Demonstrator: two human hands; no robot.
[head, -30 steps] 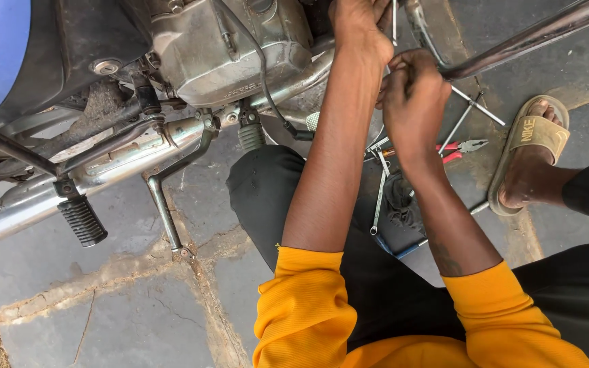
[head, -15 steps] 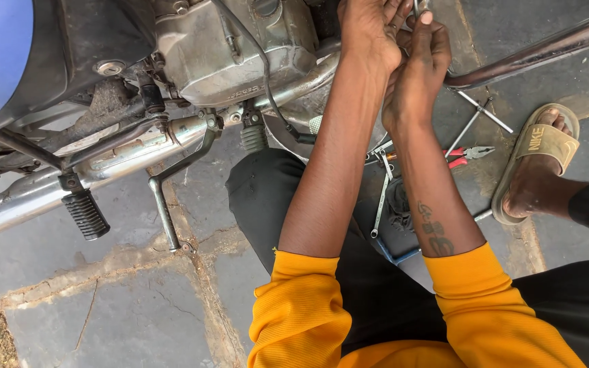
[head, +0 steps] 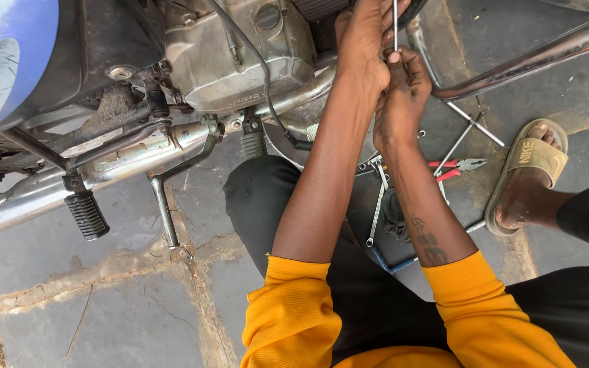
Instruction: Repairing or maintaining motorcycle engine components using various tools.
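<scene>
Both hands are up against the motorcycle's engine [head: 240, 54], pressed together: the left hand [head: 363, 41] and the right hand [head: 400, 95] are closed around a thin metal rod [head: 395, 24] that stands upright between them, just past the engine casing. It looks like the rod is being worked at a fitting low on the engine; I'd judge the next move needs a steady two-handed grip and a straight pull or twist. Below the wrists, on the paved floor, lie spanners [head: 378, 197] and red-handled pliers [head: 455, 167], near a sandalled foot [head: 530, 174]. Compared with half a second ago, the hands sit a little lower in view and the rod shows more clearly.
</scene>
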